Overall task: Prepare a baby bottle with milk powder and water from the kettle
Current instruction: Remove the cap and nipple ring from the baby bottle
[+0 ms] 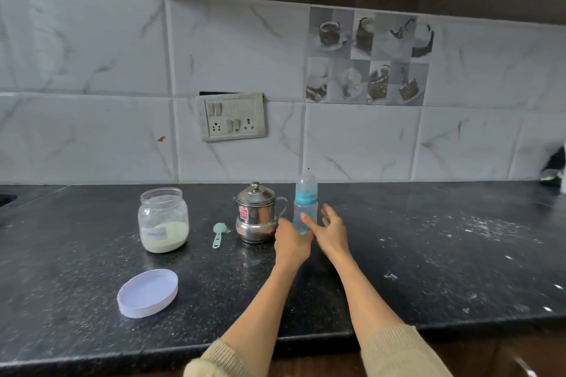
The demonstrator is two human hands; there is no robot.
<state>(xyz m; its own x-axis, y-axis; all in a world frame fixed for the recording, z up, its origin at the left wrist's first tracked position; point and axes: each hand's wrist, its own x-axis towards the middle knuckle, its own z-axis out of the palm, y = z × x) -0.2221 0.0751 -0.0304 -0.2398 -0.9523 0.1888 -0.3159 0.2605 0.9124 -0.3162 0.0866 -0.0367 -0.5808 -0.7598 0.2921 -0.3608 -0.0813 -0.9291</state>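
Note:
A clear baby bottle (305,202) with a blue collar and a clear cap stands upright on the black counter (428,254). My left hand (291,243) is wrapped round its lower body. My right hand (332,231) is right beside the bottle with fingers spread, its thumb touching the bottle. Just left of the bottle stands a small steel kettle (255,213) with its lid on. A light blue scoop (219,232) lies on the counter left of the kettle. Further left is an open glass jar (163,220) holding white milk powder at the bottom.
The jar's pale lid (148,292) lies upside down near the counter's front left. White powder specks are scattered over the right part of the counter. A switch and socket panel (232,116) sits on the tiled wall behind.

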